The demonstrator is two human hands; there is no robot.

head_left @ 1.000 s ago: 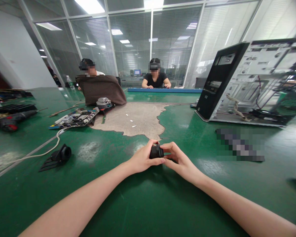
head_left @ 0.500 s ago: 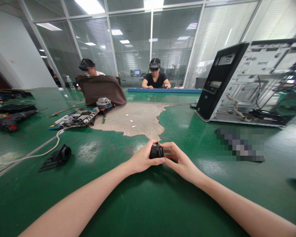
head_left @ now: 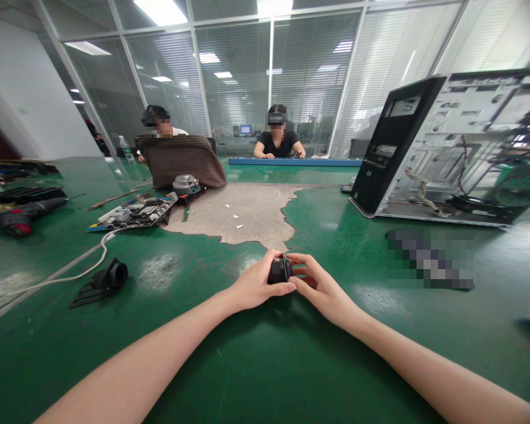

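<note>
A small black cylindrical part [head_left: 280, 271] is between my two hands, over the green table [head_left: 265, 365]. My left hand [head_left: 257, 281] is closed round its left side, the thumb along the near edge. The fingertips of my right hand [head_left: 320, 284] meet its right side, bent round it. The inner faces of the fingers are partly hidden. To the left lies a black plastic piece [head_left: 103, 281] with a round opening and flat prongs.
An open computer case [head_left: 424, 153] stands at the right, with a blurred strip [head_left: 430, 259] before it. Left are a circuit board [head_left: 136, 212], a cable [head_left: 101, 256] and a power tool [head_left: 22, 217]. Beyond a brown cloth [head_left: 179, 159] sits a person; another sits behind a blue bar [head_left: 291, 162].
The fingers of my right hand have shifted slightly on the black part. My left hand looks the same.
</note>
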